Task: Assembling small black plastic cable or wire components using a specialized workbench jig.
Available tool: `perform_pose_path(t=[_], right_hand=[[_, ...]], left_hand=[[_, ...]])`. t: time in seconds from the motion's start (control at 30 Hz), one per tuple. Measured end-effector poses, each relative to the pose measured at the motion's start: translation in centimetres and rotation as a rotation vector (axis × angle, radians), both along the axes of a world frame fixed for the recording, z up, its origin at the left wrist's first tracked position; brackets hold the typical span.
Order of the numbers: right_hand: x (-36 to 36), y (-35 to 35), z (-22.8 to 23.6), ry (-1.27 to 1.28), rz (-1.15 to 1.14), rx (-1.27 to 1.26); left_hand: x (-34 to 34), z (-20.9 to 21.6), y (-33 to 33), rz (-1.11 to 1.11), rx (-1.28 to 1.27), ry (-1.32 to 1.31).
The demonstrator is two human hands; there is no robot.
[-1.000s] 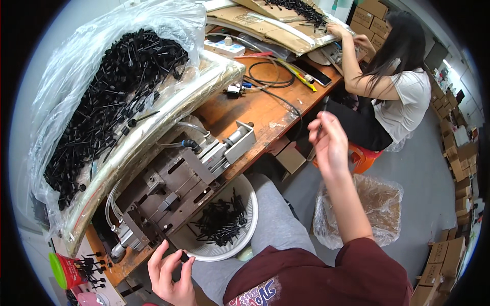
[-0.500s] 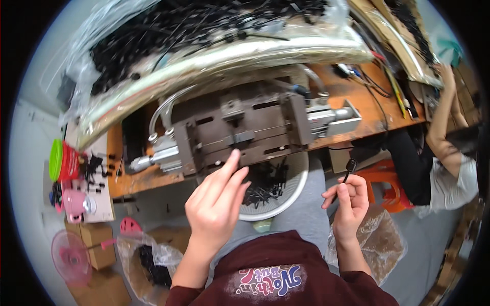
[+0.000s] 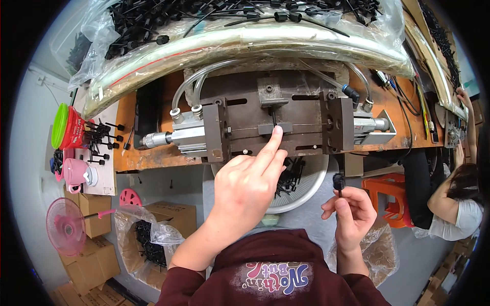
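Observation:
My left hand [image 3: 247,186] reaches over the metal fixture [image 3: 301,115]. Its index finger is stretched out and its tip touches the small dark block [image 3: 286,128] at the fixture's middle. A thin black stem stands in line between that block and the bracket [image 3: 270,93] behind it; the fingertip hides its near end. To the right, my right hand [image 3: 352,214] pinches a black rod with a thick ribbed head [image 3: 339,179] between thumb and fingers, head upward. Below the fixture sits a white basket [image 3: 302,203] of similar black pieces, partly hidden by my left hand.
Pneumatic cylinders [image 3: 188,136] with clear hoses flank the fixture. Behind it lies a plastic-lined tray [image 3: 245,36] heaped with black rods. Black pieces [image 3: 97,140] and a red tub [image 3: 75,127] stand at left. A co-worker [image 3: 454,196] sits at right near an orange stool [image 3: 390,196].
My left hand has moved right and forward, and its index fingertip now rests on the middle block. The rod in my right hand has turned more upright. The view has shifted slightly.

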State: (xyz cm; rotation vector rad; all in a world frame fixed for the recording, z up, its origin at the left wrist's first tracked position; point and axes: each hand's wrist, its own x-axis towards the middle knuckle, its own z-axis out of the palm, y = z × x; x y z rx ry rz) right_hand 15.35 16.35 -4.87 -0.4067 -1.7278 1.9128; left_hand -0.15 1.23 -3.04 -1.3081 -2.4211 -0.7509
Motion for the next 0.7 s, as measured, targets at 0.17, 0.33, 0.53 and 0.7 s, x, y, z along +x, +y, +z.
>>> perform_pose_path(t=[0.17,0.33,0.53,0.7], right_hand=[[-0.3,0.7,1.1,-0.029,0.016,0.003],[-1.1,1.6,2.5,-0.186,0.127,-0.144],[-2.6,1.1,2.5,-0.14,0.256,-0.368],[-3.2,1.1,2.3,-0.065,0.333,-0.528]], left_hand=[[0.0,0.1,-0.1,0.004,-0.027,-0.034],[0.7,2.2,-0.2,-0.073,0.181,-0.479],[2.8,1.5,-1.0,-0.314,0.232,-0.618],[4.1,1.8,-1.5,-0.21,0.35,-1.227]])
